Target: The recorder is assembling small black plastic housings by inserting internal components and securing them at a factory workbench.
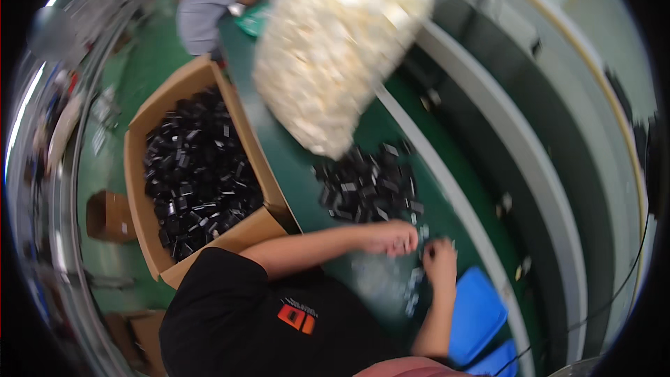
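Observation:
My left hand (391,238) is closed above the green table, its fingers curled around something small and pale that I cannot make out. Close to its right, my right hand (440,260) pinches a small black plastic part at its fingertips. The two hands are a short gap apart. Just beyond them lies a loose pile of black plastic parts (366,187). Small clear pieces (413,286) are scattered on the table below and between the hands. Blur hides their exact shape.
A cardboard box (276,199) full of black parts stands left of the table. A large clear bag of cream-coloured pieces (335,49) rests beyond the pile. Blue trays (478,314) lie right of my right forearm. Another person (209,10) is at the far end of the green table (269,126).

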`<state>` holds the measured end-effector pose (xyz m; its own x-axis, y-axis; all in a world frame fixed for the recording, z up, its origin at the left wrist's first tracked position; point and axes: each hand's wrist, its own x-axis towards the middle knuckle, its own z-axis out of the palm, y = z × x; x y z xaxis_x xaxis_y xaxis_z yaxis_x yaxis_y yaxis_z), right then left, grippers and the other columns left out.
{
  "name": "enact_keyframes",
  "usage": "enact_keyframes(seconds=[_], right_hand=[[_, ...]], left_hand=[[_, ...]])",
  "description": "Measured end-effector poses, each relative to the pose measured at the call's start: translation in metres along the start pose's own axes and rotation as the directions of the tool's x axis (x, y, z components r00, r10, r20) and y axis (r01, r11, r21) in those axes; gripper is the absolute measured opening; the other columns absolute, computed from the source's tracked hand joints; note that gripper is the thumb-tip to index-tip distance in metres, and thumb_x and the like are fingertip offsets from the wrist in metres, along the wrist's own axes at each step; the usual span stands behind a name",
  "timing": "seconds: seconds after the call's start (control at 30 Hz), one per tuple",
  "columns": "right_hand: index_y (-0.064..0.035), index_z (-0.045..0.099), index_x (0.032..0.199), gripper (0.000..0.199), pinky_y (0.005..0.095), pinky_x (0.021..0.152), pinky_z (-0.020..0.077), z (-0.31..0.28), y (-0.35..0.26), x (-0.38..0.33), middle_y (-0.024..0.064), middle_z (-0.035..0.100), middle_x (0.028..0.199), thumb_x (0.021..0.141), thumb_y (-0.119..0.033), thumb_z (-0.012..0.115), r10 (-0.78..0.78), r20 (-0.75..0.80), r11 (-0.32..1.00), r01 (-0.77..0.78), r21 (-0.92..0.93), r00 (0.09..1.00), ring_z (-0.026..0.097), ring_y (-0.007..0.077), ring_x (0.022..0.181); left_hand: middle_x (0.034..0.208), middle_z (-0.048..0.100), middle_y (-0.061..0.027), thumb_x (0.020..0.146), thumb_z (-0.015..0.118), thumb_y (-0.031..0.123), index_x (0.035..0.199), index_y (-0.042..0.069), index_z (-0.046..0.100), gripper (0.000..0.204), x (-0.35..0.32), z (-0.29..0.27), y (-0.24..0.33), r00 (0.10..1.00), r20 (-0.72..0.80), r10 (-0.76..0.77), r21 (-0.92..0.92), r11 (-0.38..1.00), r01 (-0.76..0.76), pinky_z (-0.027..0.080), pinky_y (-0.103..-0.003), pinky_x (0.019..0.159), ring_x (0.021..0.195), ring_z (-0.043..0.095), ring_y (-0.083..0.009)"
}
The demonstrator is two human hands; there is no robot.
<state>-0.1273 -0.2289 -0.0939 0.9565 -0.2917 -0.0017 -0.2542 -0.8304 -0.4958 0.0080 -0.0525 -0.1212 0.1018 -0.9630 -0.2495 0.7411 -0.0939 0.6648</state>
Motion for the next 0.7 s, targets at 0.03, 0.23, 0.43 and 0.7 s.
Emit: enact_keyframes(seconds=[0.03, 0.23, 0.43, 0.7], right_hand=[[-0.0007, 0.063, 0.083, 0.007, 0.0489, 0.076, 0.0495, 0.002, -0.003, 0.006, 0.0212, 0.057, 0.091, 0.078, -0.006, 0.061, 0.027, 0.031, 1.0, -0.027, -0.002, 0.999, 0.059, 0.0424, 0.088], [-0.0001, 0.062, 0.084, 0.013, 0.0471, 0.072, 0.0543, 0.003, 0.004, 0.011, 0.0206, 0.061, 0.088, 0.076, -0.01, 0.063, 0.05, -0.017, 0.997, -0.051, -0.06, 0.999, 0.063, 0.0412, 0.078], [0.0002, 0.062, 0.082, 0.008, 0.0466, 0.071, 0.0547, 0.001, 0.008, 0.006, 0.02, 0.063, 0.086, 0.075, -0.005, 0.063, 0.142, -0.03, 0.99, -0.142, -0.007, 0.989, 0.065, 0.0389, 0.077], [-0.0001, 0.062, 0.085, 0.011, 0.0429, 0.069, 0.0548, -0.012, -0.003, 0.0, 0.0164, 0.063, 0.086, 0.074, -0.001, 0.063, 0.028, -0.042, 0.998, -0.025, 0.052, 0.999, 0.066, 0.0338, 0.075]], left_hand=[[0.08, 0.059, -0.005, 0.092, 0.054, 0.024, 0.092, 0.005, 0.063, 0.021, 0.0, -0.003, 0.0, 0.999, -0.03, 0.011, 0.031, 0.999, -0.01, 0.041, -0.024, 0.052, 0.062, 0.051, -0.0114], [0.067, 0.05, -0.0009, 0.092, 0.055, 0.025, 0.08, 0.01, 0.054, 0.019, -0.001, 0.012, 0.013, 0.968, -0.23, -0.1, -0.34, 0.94, 0.016, 0.037, -0.025, 0.054, 0.061, 0.049, -0.0145], [0.068, 0.054, -0.0003, 0.095, 0.055, 0.029, 0.084, 0.011, 0.054, 0.021, -0.004, 0.009, -0.008, 0.973, -0.175, -0.149, -0.538, 0.842, 0.032, 0.039, -0.024, 0.055, 0.061, 0.051, -0.0143], [0.099, 0.063, -0.0109, 0.096, 0.052, 0.022, 0.096, 0.004, 0.058, 0.02, 0.007, 0.048, -0.008, 0.864, -0.463, -0.197, -0.543, 0.834, -0.101, 0.053, -0.033, 0.086, 0.09, 0.061, -0.0213]])
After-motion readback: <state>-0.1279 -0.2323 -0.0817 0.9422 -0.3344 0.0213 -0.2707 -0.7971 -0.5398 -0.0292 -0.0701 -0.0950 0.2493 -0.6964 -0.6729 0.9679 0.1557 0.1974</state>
